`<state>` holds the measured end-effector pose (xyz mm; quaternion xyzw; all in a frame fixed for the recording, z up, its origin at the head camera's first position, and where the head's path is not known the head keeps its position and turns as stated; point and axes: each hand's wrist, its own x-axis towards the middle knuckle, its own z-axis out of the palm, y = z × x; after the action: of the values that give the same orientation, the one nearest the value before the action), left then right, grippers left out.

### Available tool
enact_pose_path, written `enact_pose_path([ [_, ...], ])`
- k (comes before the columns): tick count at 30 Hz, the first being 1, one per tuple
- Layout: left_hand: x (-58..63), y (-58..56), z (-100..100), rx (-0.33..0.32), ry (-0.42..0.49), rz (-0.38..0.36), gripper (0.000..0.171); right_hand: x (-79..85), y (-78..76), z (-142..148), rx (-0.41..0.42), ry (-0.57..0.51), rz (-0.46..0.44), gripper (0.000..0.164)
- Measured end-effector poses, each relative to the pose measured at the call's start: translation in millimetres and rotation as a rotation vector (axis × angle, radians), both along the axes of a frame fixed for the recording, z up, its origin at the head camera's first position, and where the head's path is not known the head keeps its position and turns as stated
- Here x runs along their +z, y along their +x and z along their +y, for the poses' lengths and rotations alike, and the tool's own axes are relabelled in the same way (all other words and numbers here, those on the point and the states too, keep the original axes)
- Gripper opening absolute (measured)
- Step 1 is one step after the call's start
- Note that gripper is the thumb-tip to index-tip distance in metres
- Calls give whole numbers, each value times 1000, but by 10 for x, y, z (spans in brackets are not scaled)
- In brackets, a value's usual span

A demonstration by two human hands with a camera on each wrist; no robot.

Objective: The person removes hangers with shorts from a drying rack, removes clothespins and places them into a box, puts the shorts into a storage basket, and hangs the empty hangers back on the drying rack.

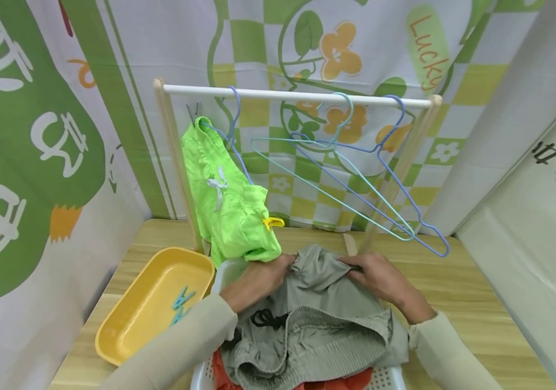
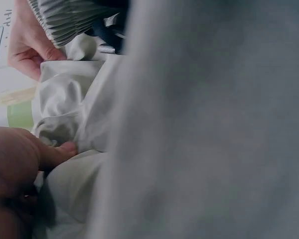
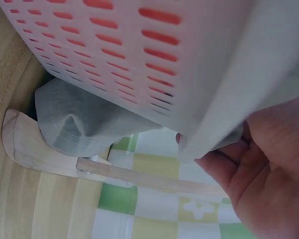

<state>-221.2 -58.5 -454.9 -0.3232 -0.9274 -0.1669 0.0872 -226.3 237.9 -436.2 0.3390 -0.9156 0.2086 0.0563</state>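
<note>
Grey shorts (image 1: 336, 330) with a ruched elastic waistband and a dark drawstring lie bunched over a white perforated basket (image 1: 382, 377). At their far end, my left hand (image 1: 264, 279) pinches the cloth on the left side, and my right hand (image 1: 380, 275) pinches it on the right. The left wrist view has the left hand (image 2: 20, 164) with its thumb on a fold of the grey cloth. In the right wrist view, the right hand (image 3: 269, 174) has its fingers curled at the cloth beside the basket (image 3: 114, 55). Red cloth (image 1: 341, 381) lies under the shorts.
Behind the basket stands a rack with a white rod (image 1: 288, 95). Lime-green shorts (image 1: 229, 200) hang at its left on a blue hanger, with a yellow clip (image 1: 273, 222). A teal hanger (image 1: 341, 141) and a blue hanger (image 1: 417, 208) hang at right. A yellow tray (image 1: 136, 303) holds teal clothespins (image 1: 182, 298).
</note>
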Motion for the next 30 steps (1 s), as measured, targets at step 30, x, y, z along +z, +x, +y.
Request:
enact_pose_path([
  [30, 362, 526, 31, -234, 449, 202, 32, 324, 425, 82, 55, -433, 157, 39],
])
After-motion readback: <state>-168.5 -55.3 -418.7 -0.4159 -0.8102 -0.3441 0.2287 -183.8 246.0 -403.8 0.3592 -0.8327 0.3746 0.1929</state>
